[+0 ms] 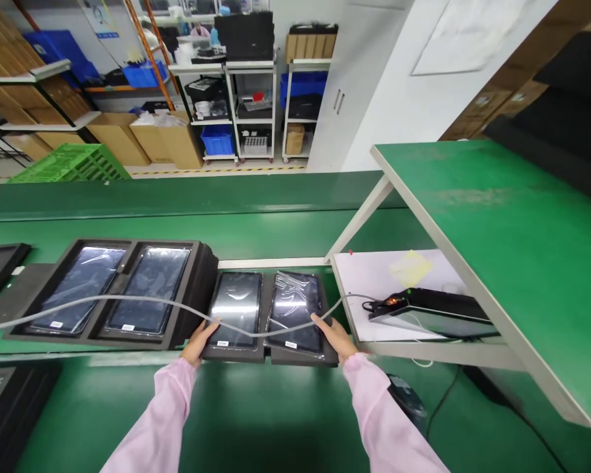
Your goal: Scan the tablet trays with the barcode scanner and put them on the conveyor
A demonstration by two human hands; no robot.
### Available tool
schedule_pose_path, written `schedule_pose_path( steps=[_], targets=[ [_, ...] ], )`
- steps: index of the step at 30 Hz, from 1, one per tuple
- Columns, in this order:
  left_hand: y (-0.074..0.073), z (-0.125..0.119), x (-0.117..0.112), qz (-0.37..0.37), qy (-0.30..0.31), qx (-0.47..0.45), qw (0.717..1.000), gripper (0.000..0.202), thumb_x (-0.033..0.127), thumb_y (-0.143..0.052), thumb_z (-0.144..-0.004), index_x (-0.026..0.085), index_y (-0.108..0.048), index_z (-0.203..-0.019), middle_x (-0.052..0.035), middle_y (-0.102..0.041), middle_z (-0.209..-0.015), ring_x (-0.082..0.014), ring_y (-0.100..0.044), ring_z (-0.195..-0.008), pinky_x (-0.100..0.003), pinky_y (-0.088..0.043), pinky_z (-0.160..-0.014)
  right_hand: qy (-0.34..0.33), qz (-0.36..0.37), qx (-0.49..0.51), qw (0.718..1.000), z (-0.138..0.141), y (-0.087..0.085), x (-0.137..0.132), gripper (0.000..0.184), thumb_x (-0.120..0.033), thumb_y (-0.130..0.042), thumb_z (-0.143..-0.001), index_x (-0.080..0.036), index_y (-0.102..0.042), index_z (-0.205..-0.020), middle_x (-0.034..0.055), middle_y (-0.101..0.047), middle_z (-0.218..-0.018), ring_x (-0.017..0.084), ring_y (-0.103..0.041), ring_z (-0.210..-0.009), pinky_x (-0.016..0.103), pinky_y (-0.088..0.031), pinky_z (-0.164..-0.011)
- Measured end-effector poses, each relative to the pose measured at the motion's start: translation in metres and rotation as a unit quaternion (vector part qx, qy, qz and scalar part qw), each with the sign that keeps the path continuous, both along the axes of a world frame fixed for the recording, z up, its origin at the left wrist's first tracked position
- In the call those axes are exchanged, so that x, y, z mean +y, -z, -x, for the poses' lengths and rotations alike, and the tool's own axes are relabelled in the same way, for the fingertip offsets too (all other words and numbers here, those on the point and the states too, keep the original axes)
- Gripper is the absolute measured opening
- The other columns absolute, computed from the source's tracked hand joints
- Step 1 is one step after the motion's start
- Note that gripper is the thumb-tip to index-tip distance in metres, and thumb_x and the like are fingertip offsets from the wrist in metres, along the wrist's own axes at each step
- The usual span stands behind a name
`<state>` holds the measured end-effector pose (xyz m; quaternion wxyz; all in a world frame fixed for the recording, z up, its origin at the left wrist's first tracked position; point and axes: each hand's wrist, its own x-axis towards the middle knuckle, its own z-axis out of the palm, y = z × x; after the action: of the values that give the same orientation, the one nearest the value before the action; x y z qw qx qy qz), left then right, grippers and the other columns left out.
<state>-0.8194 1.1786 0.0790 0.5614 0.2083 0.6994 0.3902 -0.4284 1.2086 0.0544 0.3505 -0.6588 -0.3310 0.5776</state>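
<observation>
Two hands in pale pink sleeves grip the near corners of a black foam tray (pixel 268 356) that lies on the green conveyor belt (pixel 256 420) straight ahead in the head view. The left hand (pixel 197 341) clasps the tray's near left corner, fingers close together with the tips resting on its top face just beside the left screen (pixel 236 307); the right hand (pixel 335 336) clasps the near right corner the same way, fingers together and laid along the edge of the right screen (pixel 295 310), which wears a crinkled clear film. Both screens sit side by side in the tray's two pockets, each with a small white label at its near edge. A grey cable (pixel 128 302) sags across the scene, passing over the two screens and just above both hands, then runs right to a black device (pixel 433 309) with small lit lamps on a white shelf (pixel 364 276). Touching the held tray on its left stands a taller stack of trays (pixel 197 276) carrying two more screens. Above the device slopes a green shelf (pixel 497 236). Far off stand cardboard boxes (pixel 162 141), a green crate (pixel 73 164) and white racks (pixel 253 112).
</observation>
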Motion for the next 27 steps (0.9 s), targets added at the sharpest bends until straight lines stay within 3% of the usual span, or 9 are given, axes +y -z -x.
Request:
schedule_pose_path(
  steps=[2, 5, 9, 12, 15, 17, 20, 23, 27],
  targets=[
    [-0.009, -0.001, -0.030, 0.021, 0.010, -0.013, 1.000, 0.068, 0.055, -0.084, -0.070, 0.022, -0.067, -0.127, -0.0098, -0.073, -0.127, -0.0269, -0.067, -0.121, -0.034, -0.053, -0.103, -0.001, 0.026, 0.030, 0.999, 0.002, -0.009, -0.041, 0.064, -0.064, -0.075, -0.073, -0.016, -0.071, -0.115, 0.0123, -0.076, -0.114, 0.031, -0.069, -0.112, 0.044, -0.054, -0.101],
    [-0.011, 0.001, -0.104, 0.059, -0.005, -0.038, 0.998, 0.078, 0.055, -0.084, -0.070, 0.023, -0.059, -0.137, -0.0096, -0.066, -0.138, -0.0292, -0.063, -0.127, -0.039, -0.050, -0.110, 0.004, 0.044, 0.016, 0.999, 0.004, -0.008, -0.119, 0.069, -0.068, -0.072, -0.074, -0.016, -0.067, -0.120, 0.0122, -0.074, -0.119, 0.030, -0.067, -0.116, 0.041, -0.051, -0.105],
    [0.009, 0.011, -0.216, 0.096, -0.013, 0.037, 0.995, 0.084, 0.055, -0.079, -0.071, 0.020, -0.052, -0.142, -0.0095, -0.051, -0.156, -0.0279, -0.042, -0.147, -0.040, -0.029, -0.127, 0.011, 0.066, -0.079, 0.995, 0.007, 0.022, -0.221, 0.078, -0.070, -0.073, -0.069, -0.017, -0.067, -0.125, 0.0142, -0.067, -0.132, 0.035, -0.057, -0.131, 0.045, -0.042, -0.116],
    [0.022, 0.014, -0.267, 0.095, 0.046, 0.105, 0.989, 0.092, 0.054, -0.072, -0.072, 0.010, -0.045, -0.148, -0.0147, -0.044, -0.159, -0.0300, -0.036, -0.151, -0.042, -0.026, -0.128, -0.010, 0.041, -0.080, 0.996, 0.012, 0.043, -0.267, 0.088, -0.067, -0.071, -0.073, -0.019, -0.051, -0.145, 0.0135, -0.053, -0.151, 0.033, -0.045, -0.143, 0.046, -0.034, -0.123],
    [0.024, -0.003, -0.274, -0.039, 0.116, 0.274, 0.954, 0.082, 0.047, -0.060, -0.081, 0.005, -0.045, -0.149, -0.0189, -0.043, -0.159, -0.0318, -0.034, -0.152, -0.044, -0.022, -0.130, -0.005, -0.007, -0.131, 0.991, 0.024, 0.045, -0.278, 0.097, -0.067, -0.063, -0.080, -0.017, -0.030, -0.156, 0.0153, -0.038, -0.161, 0.031, -0.035, -0.150, 0.047, -0.027, -0.126],
    [0.021, -0.031, -0.262, -0.139, 0.202, 0.348, 0.905, 0.063, 0.036, -0.050, -0.088, 0.009, -0.053, -0.144, -0.0170, -0.049, -0.154, -0.0293, -0.039, -0.149, -0.043, -0.023, -0.130, 0.001, -0.052, -0.198, 0.979, 0.035, 0.038, -0.274, 0.094, -0.068, -0.057, -0.082, -0.014, -0.032, -0.155, 0.0174, -0.037, -0.160, 0.031, -0.033, -0.151, 0.048, -0.026, -0.127],
    [0.021, -0.087, -0.246, -0.169, 0.366, 0.294, 0.867, 0.057, 0.023, -0.041, -0.091, 0.011, -0.055, -0.145, -0.0160, -0.057, -0.147, -0.0274, -0.050, -0.140, -0.043, -0.034, -0.125, 0.003, -0.069, -0.235, 0.970, 0.049, 0.029, -0.262, 0.092, -0.070, -0.051, -0.083, -0.010, -0.040, -0.151, 0.0209, -0.037, -0.158, 0.034, -0.035, -0.148, 0.050, -0.028, -0.125],
    [0.030, -0.129, -0.251, -0.133, 0.378, 0.261, 0.878, 0.066, 0.019, -0.045, -0.087, 0.004, -0.047, -0.150, -0.0212, -0.046, -0.154, -0.0315, -0.041, -0.147, -0.047, -0.031, -0.126, 0.024, -0.069, -0.217, 0.973, 0.053, 0.030, -0.255, 0.092, -0.070, -0.051, -0.080, -0.009, -0.042, -0.148, 0.0222, -0.041, -0.154, 0.035, -0.039, -0.145, 0.051, -0.030, -0.124],
    [0.044, -0.141, -0.275, -0.119, 0.364, 0.189, 0.904, 0.072, 0.018, -0.050, -0.084, 0.012, -0.041, -0.155, -0.0179, -0.035, -0.162, -0.0289, -0.034, -0.152, -0.045, -0.028, -0.128, 0.007, -0.094, -0.197, 0.976, 0.048, 0.040, -0.261, 0.088, -0.067, -0.049, -0.082, -0.011, -0.041, -0.149, 0.0202, -0.040, -0.157, 0.033, -0.036, -0.148, 0.050, -0.027, -0.125]
  ],
)
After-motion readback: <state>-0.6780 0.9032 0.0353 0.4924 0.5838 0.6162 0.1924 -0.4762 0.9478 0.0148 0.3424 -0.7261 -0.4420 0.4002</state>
